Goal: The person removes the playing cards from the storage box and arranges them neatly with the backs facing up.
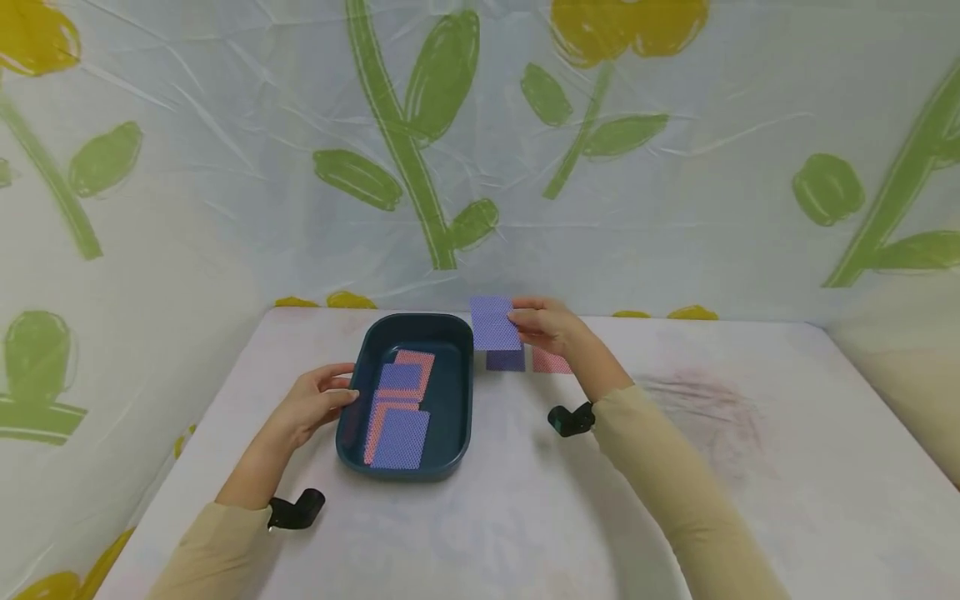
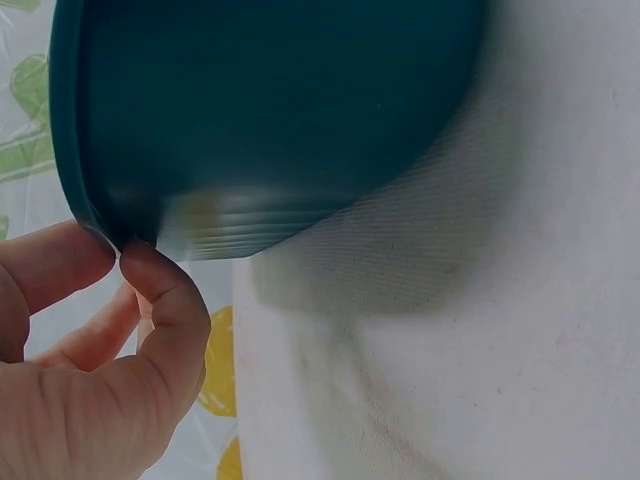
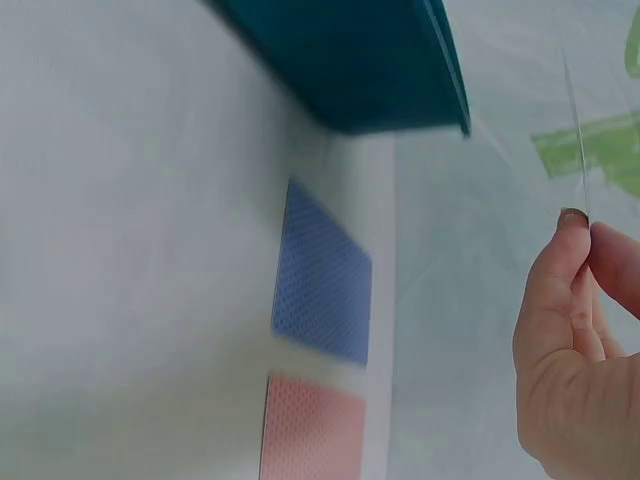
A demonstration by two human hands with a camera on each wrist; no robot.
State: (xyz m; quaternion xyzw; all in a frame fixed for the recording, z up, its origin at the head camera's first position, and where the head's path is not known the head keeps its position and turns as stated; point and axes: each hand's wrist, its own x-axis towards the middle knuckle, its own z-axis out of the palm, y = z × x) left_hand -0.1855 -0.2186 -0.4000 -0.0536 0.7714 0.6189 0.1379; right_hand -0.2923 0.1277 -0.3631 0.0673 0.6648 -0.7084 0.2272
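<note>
My left hand point(image 1: 311, 406) pinches the left rim of a dark teal tub point(image 1: 467, 400) between thumb and fingers; the left wrist view shows the same grip on the tub's edge point(image 2: 66, 150). Several blue and red patterned cards lie overlapping inside, among them a blue card point(image 1: 401, 439) on top at the near end. Above the tub's far right corner, my right hand point(image 1: 551, 325) holds a blue patterned card point(image 1: 492, 323) by its side. In the right wrist view that card point(image 3: 577, 110) appears edge-on between thumb and fingertips.
On the table point(image 1: 540, 508), right of the tub, lie a blue card point(image 1: 506, 361) and a red card point(image 1: 552, 362) side by side, partly covered by my right hand and its card. A floral cloth point(image 1: 285, 183) hangs behind the table's back edge.
</note>
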